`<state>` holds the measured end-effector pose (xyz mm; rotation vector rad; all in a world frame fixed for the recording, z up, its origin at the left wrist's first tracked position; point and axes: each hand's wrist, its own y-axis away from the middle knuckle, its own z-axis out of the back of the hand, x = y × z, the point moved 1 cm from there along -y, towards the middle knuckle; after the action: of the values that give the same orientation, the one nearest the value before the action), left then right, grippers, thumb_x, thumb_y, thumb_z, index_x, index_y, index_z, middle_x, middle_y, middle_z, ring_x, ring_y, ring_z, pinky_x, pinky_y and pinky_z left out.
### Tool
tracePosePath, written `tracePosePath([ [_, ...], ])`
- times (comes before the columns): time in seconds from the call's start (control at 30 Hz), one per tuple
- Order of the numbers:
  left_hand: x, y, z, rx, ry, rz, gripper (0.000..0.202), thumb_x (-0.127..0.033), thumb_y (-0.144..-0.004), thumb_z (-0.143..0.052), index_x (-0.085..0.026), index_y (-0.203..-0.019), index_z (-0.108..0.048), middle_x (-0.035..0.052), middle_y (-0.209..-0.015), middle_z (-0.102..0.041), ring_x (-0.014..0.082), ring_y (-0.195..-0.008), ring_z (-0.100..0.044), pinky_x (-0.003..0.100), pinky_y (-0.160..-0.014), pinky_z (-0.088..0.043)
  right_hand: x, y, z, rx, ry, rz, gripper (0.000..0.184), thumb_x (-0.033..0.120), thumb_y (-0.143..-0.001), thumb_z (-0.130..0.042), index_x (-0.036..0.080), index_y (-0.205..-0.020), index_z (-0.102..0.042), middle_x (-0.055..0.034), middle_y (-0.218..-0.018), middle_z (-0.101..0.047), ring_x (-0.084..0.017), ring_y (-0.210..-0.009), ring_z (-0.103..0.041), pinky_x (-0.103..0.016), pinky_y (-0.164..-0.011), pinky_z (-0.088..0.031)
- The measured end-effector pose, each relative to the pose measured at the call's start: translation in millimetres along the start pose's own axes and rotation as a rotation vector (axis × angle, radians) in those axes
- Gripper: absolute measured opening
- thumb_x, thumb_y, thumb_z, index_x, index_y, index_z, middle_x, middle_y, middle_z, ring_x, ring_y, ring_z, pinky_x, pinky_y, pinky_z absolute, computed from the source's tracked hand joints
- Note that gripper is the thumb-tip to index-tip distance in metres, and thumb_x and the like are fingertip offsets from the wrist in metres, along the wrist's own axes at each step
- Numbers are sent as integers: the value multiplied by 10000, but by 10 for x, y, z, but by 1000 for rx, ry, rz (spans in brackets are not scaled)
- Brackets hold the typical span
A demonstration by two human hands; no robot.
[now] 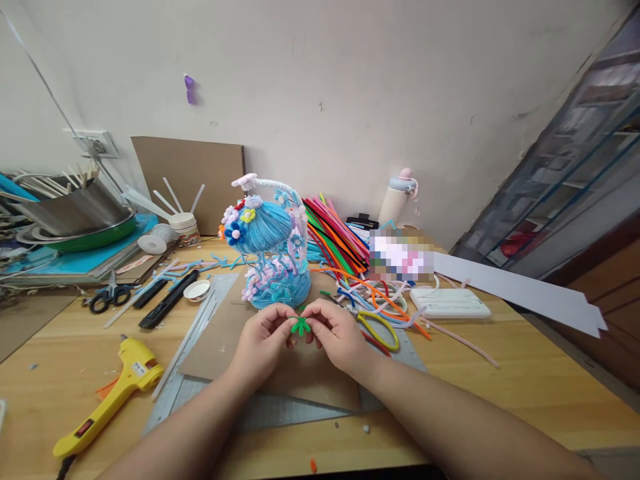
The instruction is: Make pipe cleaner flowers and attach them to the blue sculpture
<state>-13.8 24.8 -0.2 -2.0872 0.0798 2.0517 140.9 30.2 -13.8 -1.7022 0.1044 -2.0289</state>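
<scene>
Between my two hands is a small green pipe-cleaner piece (301, 326) with several short loops fanning out. My left hand (267, 337) pinches its left side between thumb and finger. From the other side, my right hand (333, 331) grips it the same way. Both hands are above a brown cardboard sheet (320, 383). Just behind them stands a blue pipe-cleaner lamp-like craft (267, 227), its shade and base dotted with flowers and a white curved stem arching over it. Yellow-handled pliers (383, 333) lie right of my right hand, their jaws partly hidden.
A yellow glue gun (115, 393), scissors (107, 295) and a black utility knife (170, 300) lie at left. Bundled pipe cleaners (335, 233) and loose ones are behind at right, near a white power bank (450, 303) and a bottle (397, 199). A metal bowl (80, 213) stands far left.
</scene>
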Motion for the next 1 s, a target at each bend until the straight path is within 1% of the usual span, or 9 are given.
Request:
tracePosePath([
  [0.13,-8,4,-10,41,25,12,155,-289,-775,-610,-142,-749,-567,-16,-620,-562,85,-530,-497,206,-492,-431,20,9,-3,-2,-55,-11,80,178,-853,-486,185,-835,-564,6,-723,-529,-84,-573,-512,-193,-501,-411],
  [0.3,4,-7,-14,76,140,100,216,-317,-740,-661,-148,-753,-528,-14,-629,-573,89,-511,-508,213,-472,-436,20,2,-35,8,-260,-130,96,245,-840,-531,166,-802,-569,16,-622,-534,-84,-517,-487,-199,-477,-410],
  [0.47,35,-26,11,191,258,158,201,-293,-764,-651,-149,-745,-511,0,-640,-588,96,-525,-530,211,-478,-436,29,-19,-46,47,-358,-169,118,271,-820,-561,160,-781,-556,19,-574,-548,-91,-488,-496,-220,-483,-426],
  [0.57,38,-27,22,178,322,196,177,-279,-772,-647,-147,-780,-530,-10,-663,-579,72,-516,-514,201,-494,-438,20,-14,-11,-13,-198,-71,84,236,-843,-522,171,-814,-568,-2,-653,-560,-109,-556,-524,-239,-521,-444],
  [0.67,32,-20,11,162,351,212,191,-286,-758,-662,-149,-836,-554,-4,-703,-582,81,-554,-529,215,-527,-456,33,-2,29,-101,46,158,77,169,-844,-508,187,-847,-583,-35,-797,-575,-140,-728,-557,-278,-655,-463],
  [0.77,30,-17,1,135,285,177,197,-265,-724,-697,-142,-819,-575,-7,-669,-582,88,-573,-531,218,-552,-455,65,7,34,-80,115,316,96,125,-827,-521,197,-865,-570,-40,-841,-574,-153,-812,-554,-301,-740,-459],
  [0.83,32,-20,7,100,244,125,186,-244,-712,-710,-145,-813,-590,-12,-675,-583,78,-585,-523,200,-563,-441,80,10,28,-71,104,321,105,117,-823,-521,197,-877,-563,-43,-856,-568,-154,-822,-552,-298,-738,-462],
  [0.9,35,-24,18,75,220,71,174,-221,-705,-717,-150,-819,-605,-14,-705,-591,69,-618,-526,181,-589,-431,80,13,19,-76,94,279,105,120,-823,-521,196,-885,-560,-46,-862,-560,-153,-814,-551,-289,-713,-465],
  [1.0,44,-31,34,75,225,31,169,-206,-708,-714,-159,-835,-612,-9,-748,-606,77,-674,-551,183,-640,-437,63,18,8,-89,90,241,99,128,-823,-525,196,-885,-560,-42,-855,-558,-149,-791,-550,-279,-689,-465],
])
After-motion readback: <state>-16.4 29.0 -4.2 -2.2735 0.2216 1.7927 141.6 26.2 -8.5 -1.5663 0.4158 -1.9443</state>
